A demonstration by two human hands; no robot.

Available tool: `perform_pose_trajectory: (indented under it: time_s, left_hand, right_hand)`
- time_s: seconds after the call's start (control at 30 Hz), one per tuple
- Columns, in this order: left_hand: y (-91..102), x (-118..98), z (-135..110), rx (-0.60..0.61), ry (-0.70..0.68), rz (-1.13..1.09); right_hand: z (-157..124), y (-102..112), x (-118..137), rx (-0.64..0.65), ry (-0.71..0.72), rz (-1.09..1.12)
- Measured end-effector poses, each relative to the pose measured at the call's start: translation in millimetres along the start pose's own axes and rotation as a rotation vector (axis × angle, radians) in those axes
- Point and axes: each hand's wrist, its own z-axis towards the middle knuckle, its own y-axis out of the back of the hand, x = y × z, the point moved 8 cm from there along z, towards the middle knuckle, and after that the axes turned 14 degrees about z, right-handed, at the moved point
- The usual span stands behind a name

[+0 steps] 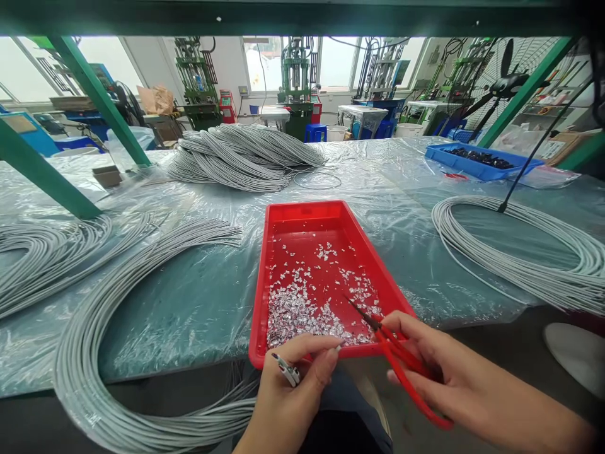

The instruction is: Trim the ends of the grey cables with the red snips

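Note:
My left hand [297, 391] is closed round grey cables [286, 371], whose cut ends show between the fingers. One cable tip pokes out at the pinch of thumb and forefinger. In my right hand [435, 359] is a pair of scissors [401, 372] with red handles, its dark blades pointing up and left over the tray. Beneath the blades and just beyond my left hand lies a red tray [259, 302], scattered with small silvery foil scraps [297, 312]. A long grey cable bundle [80, 353] curves from the table round towards my left hand.
A big heap of grey cables [236, 157] lies behind the tray. More coils rest at the left [51, 258] and right [449, 227]. A blue tray [437, 155] with black parts stands at the back right. Green frame posts [99, 101] rise on both sides.

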Motion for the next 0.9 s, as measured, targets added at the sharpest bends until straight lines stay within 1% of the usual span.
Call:
perform_pose_trajectory:
  time_s: [0.03, 0.13, 0.17, 0.23, 0.27, 0.3, 0.33, 0.37, 0.4, 0.43, 0.47, 0.5, 0.57, 0.6, 0.63, 0.67, 0.7, 0.73, 0.77, 0.8, 0.83, 0.9]
  left_hand:
    - [0.3, -1, 0, -0.006, 0.003, -0.012]
    - [1.4, -3, -1, -0.002, 0.067, -0.12]
    - [1.5, -2, -2, 0.009, 0.096, -0.164]
    - [-0.7, 4, -2, 0.058, 0.134, -0.212]
    - [-3.5, 9, -2, 0.098, 0.122, -0.192]
    - [-7.6, 13, -1, 0.148, 0.067, -0.132]
    - [-13.1, 18, 0, 0.201, -0.033, -0.02]
    - [-21.0, 20, -1, 0.256, -0.202, 0.155]
    - [-31.3, 18, -7, 0.292, -0.46, 0.406]
    - [-41.2, 19, -16, 0.275, -0.723, 0.679]
    - [-42.6, 25, -18, 0.161, -0.833, 0.912]
    - [-40.5, 31, -17, 0.093, -0.844, 1.005]
    - [-30.9, 35, -14, 0.005, -0.837, 1.105]
    - [-24.6, 35, -12, 0.01, -0.81, 1.094]
    - [-18.6, 36, -8, 0.057, -0.763, 1.035]
    - [-15.1, 42, -3, 0.168, -0.675, 0.934]
    - [-13.5, 50, 2, 0.292, -0.559, 0.813]
    - [-14.0, 61, 6, 0.41, -0.438, 0.691]
    - [-15.9, 72, 8, 0.5, -0.339, 0.596]
    - [-17.4, 81, 10, 0.542, -0.286, 0.537]
    - [-19.1, 87, 11, 0.56, -0.267, 0.496]
    - [-22.2, 93, 9, 0.573, -0.267, 0.423]
  right_hand:
    - [1, 4, 1, -0.024, 0.014, 0.037]
    - [5, 13, 6, -0.054, 0.149, 0.049]
    - [7, 15, 6, -0.05, 0.172, 0.026]
    - [11, 18, 3, -0.036, 0.171, 0.022]
    - [14, 19, 1, -0.021, 0.155, 0.116]
    - [16, 19, 0, 0.007, 0.137, 0.277]
    - [19, 18, 1, 0.051, 0.124, 0.467]
    - [21, 16, 1, 0.104, 0.104, 0.65]
    - [22, 15, 1, 0.152, 0.086, 0.799]
    - [23, 14, 2, 0.2, 0.068, 0.895]
    - [23, 14, 2, 0.231, 0.061, 0.942]
    - [23, 15, 3, 0.239, 0.069, 0.963]
    - [20, 19, 4, 0.245, 0.093, 1.044]
    - [19, 20, 5, 0.251, 0.1, 1.081]
    - [17, 20, 5, 0.257, 0.102, 1.111]
    - [14, 21, 5, 0.261, 0.108, 1.134]
    - [12, 22, 4, 0.259, 0.114, 1.146]
    - [10, 23, 2, 0.254, 0.126, 1.152]
    - [9, 26, 0, 0.245, 0.147, 1.148]
    - [7, 28, -4, 0.237, 0.166, 1.132]
    - [5, 32, -8, 0.218, 0.192, 1.099]
    - [2, 42, -16, 0.148, 0.282, 0.931]
